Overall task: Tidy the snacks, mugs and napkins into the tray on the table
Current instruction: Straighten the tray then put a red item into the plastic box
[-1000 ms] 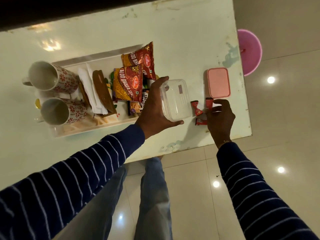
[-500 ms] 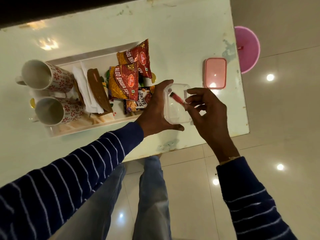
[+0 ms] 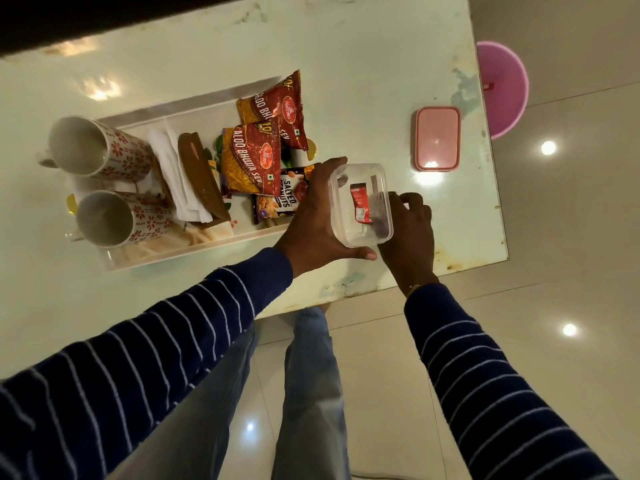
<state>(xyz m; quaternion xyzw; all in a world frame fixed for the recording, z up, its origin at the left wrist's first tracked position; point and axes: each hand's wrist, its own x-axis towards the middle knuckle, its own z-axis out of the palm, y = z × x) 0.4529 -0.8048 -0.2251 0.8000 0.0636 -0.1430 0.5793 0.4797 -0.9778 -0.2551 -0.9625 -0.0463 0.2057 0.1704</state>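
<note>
Left hand (image 3: 311,223) grips a clear plastic box (image 3: 362,206) by its near-left side, thumb under the front edge, fingers curled round the far rim, tipping it toward the camera. One red sachet (image 3: 360,207) lies inside. Right hand (image 3: 410,230) sits just beside and partly behind the box on the right; its fingers are bent down by the table, but the box hides the tips, so I honestly can't tell if it's got hold of anything.

Left of that is the white tray (image 3: 194,254), already pretty full: two flowery mugs (image 3: 100,148) lying on their sides at the left end, white napkins (image 3: 173,174) next, then two Aloo Bhujia Sev packs (image 3: 252,161) and a salted peanuts pack (image 3: 280,200). A pink lid (image 3: 437,137) lies well apart on the pale table (image 3: 363,64), and a pink stool (image 3: 502,88) pokes out past the table's right edge.
</note>
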